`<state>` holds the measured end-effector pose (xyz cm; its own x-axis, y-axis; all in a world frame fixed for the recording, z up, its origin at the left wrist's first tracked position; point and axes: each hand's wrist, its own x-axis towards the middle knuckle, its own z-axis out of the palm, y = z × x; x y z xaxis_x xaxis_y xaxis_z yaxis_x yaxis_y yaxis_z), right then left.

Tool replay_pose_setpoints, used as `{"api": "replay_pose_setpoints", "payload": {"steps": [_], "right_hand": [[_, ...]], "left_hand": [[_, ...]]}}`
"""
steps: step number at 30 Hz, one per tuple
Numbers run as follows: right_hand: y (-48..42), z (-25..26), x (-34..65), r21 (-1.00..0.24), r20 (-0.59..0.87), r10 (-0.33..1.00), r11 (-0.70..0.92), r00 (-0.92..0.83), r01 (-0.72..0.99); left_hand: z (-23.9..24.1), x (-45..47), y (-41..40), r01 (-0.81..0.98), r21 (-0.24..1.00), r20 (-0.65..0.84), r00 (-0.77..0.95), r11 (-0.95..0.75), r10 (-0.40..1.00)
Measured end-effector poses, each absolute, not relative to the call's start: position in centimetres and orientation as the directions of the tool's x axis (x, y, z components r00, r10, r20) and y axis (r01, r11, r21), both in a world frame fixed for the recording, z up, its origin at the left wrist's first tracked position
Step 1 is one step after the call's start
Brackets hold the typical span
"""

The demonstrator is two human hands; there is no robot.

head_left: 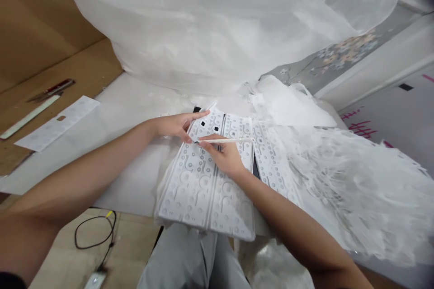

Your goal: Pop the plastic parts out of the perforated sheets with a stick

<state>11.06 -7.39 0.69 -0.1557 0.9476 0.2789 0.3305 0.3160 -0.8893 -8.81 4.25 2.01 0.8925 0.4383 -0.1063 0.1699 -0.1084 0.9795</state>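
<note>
A stack of white printed sheets, with rows of grey circles and curved lines, lies at the front of the table above my lap. My left hand rests at the upper left edge of the stack, thumb and fingers apart. My right hand is closed around a slim white pen-shaped tool. Its dark tip points left and meets the sheet near my left thumb, though whether it presses in cannot be made out. Small black squares show in the top sheet above the tool.
Another printed strip with a cutout lies on the left, near a white bar and a red-and-dark utility knife. A large heap of white film scraps covers the right side. Translucent plastic hangs behind. A black cable lies on the floor.
</note>
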Motion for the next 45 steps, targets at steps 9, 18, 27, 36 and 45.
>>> {"api": "replay_pose_setpoints", "payload": {"steps": [9,18,27,36,45], "right_hand": [[-7.5,0.3,11.0,-0.546,0.449,0.811,0.582,-0.376,0.603],[-7.9,0.4,10.1,-0.102,0.461,0.716,0.63,-0.525,0.77],[-7.6,-0.3,10.5,-0.159,0.491,0.717,0.633,-0.496,0.757],[-7.7,-0.1,10.5,-0.297,0.478,0.741,0.642,-0.473,0.707],[-7.6,0.2,10.4,-0.27,0.473,0.73,0.653,-0.493,0.708]], "left_hand": [[2.3,-8.6,4.0,0.133,0.989,-0.147,0.872,0.062,0.467],[2.6,-8.3,3.7,-0.005,0.973,-0.114,0.858,0.23,0.5],[2.6,-8.4,3.8,0.038,0.975,-0.137,0.875,0.217,0.464],[3.3,-8.3,3.4,0.129,0.987,-0.159,0.867,0.095,0.473],[3.4,-8.1,3.2,0.153,0.988,-0.131,0.87,-0.007,0.475]]}}
